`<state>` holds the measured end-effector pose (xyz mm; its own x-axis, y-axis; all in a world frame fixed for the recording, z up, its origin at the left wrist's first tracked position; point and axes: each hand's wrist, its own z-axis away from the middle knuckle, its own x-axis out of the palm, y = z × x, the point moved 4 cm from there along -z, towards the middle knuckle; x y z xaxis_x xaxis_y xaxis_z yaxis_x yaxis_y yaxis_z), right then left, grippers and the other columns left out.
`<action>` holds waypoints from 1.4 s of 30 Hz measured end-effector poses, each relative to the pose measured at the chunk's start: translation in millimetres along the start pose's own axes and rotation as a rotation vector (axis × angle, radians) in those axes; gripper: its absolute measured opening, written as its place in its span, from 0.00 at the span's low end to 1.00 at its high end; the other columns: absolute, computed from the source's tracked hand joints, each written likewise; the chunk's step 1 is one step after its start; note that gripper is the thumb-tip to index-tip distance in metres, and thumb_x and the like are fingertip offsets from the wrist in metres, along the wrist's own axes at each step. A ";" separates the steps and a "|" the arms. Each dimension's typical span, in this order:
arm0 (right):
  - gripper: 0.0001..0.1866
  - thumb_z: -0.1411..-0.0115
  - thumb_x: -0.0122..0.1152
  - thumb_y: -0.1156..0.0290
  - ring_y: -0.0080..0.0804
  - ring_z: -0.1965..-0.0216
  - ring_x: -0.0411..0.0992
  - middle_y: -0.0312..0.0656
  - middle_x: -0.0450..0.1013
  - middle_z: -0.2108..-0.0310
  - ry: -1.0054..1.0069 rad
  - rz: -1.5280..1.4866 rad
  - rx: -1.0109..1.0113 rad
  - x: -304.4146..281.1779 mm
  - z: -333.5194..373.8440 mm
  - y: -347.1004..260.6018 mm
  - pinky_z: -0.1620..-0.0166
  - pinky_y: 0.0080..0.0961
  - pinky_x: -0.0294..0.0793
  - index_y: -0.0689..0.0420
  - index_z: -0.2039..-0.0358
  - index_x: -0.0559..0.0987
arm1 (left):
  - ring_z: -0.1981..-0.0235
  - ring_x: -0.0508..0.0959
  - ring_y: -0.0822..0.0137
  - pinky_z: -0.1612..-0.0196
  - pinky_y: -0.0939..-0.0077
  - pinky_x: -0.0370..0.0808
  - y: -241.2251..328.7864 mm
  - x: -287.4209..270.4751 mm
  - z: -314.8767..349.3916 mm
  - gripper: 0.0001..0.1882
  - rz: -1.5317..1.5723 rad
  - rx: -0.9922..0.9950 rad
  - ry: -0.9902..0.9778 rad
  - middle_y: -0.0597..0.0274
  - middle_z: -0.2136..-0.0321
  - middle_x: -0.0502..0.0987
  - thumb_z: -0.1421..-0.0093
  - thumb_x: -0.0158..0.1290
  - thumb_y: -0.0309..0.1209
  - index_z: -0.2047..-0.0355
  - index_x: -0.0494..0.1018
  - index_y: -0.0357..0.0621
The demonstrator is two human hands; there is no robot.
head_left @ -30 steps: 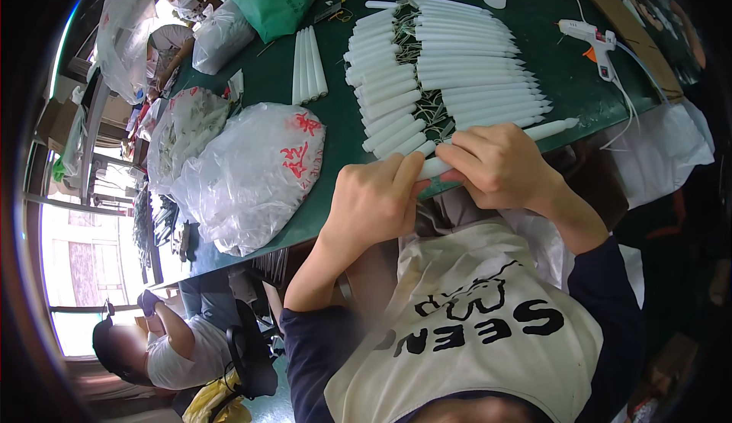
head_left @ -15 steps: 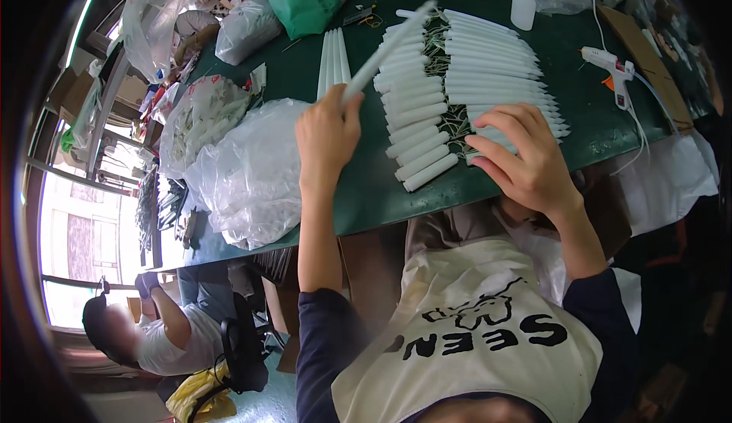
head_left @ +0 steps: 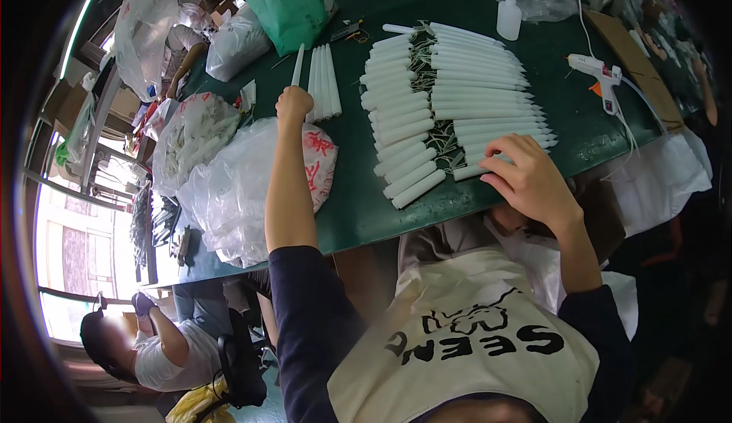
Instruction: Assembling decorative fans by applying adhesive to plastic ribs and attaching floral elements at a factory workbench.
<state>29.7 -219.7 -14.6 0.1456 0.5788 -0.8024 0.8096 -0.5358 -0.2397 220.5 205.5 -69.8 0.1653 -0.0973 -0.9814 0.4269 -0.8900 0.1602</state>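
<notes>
My left hand (head_left: 293, 104) is closed round the lower end of a white taper candle (head_left: 298, 66), which points up and away. Just right of it lies a small group of the same candles (head_left: 325, 83), side by side. My right hand (head_left: 530, 175) is at the near end of the right-hand row of candles (head_left: 488, 80), its thumb and fingers round the nearest candle (head_left: 469, 171). That candle's tip is hidden behind the hand. A second row of short white sticks (head_left: 400, 122) lies to the left, with thin greenish wires (head_left: 444, 137) between the rows.
Clear plastic bags (head_left: 236, 186) bulge at the table's left, with a green bag (head_left: 290, 7) farther back. A glue gun (head_left: 602, 80) with its cord lies at the right, near a white squeeze bottle (head_left: 508, 17). Another person (head_left: 171, 347) sits at the lower left.
My left hand has moved left with its candle, away from the rows and beside the small group. My right hand has come slightly nearer, to the front candle of the right row.
</notes>
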 end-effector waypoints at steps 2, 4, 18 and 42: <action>0.08 0.51 0.67 0.75 0.38 0.61 0.70 0.38 0.70 0.64 0.000 0.006 0.018 -1.3 2.3 2.6 0.57 0.32 0.70 0.58 0.69 0.78 | 0.50 0.76 0.44 0.48 0.59 0.73 -3.8 8.5 -1.3 0.20 -0.002 -0.019 -0.020 0.37 0.55 0.77 0.43 0.45 0.32 0.56 0.71 0.27; 0.08 0.50 0.67 0.74 0.37 0.61 0.70 0.38 0.70 0.64 -0.002 -0.001 0.034 -1.5 4.2 3.8 0.57 0.32 0.70 0.58 0.69 0.78 | 0.49 0.76 0.45 0.47 0.60 0.73 -5.4 9.8 2.0 0.21 -0.008 -0.040 -0.043 0.36 0.54 0.76 0.43 0.44 0.31 0.54 0.71 0.27; 0.08 0.50 0.66 0.73 0.37 0.62 0.70 0.38 0.70 0.65 -0.071 -0.001 0.069 3.0 11.8 7.4 0.57 0.31 0.69 0.58 0.69 0.78 | 0.52 0.77 0.42 0.50 0.57 0.74 -6.7 -4.9 10.3 0.17 -0.010 0.052 -0.086 0.36 0.57 0.77 0.46 0.47 0.27 0.59 0.77 0.34; 0.07 0.47 0.65 0.71 0.40 0.62 0.71 0.38 0.71 0.66 -0.039 -0.055 0.085 13.2 10.0 23.0 0.57 0.32 0.71 0.58 0.68 0.79 | 0.62 0.75 0.55 0.56 0.62 0.72 141.4 -36.2 186.2 0.11 0.252 1.067 0.125 0.58 0.66 0.77 0.46 0.60 0.34 0.64 0.77 0.44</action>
<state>44.5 -230.5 -36.2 0.0782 0.5855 -0.8069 0.7643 -0.5549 -0.3285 109.3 0.2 -31.2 0.2541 -0.3383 -0.9061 -0.6086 -0.7840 0.1221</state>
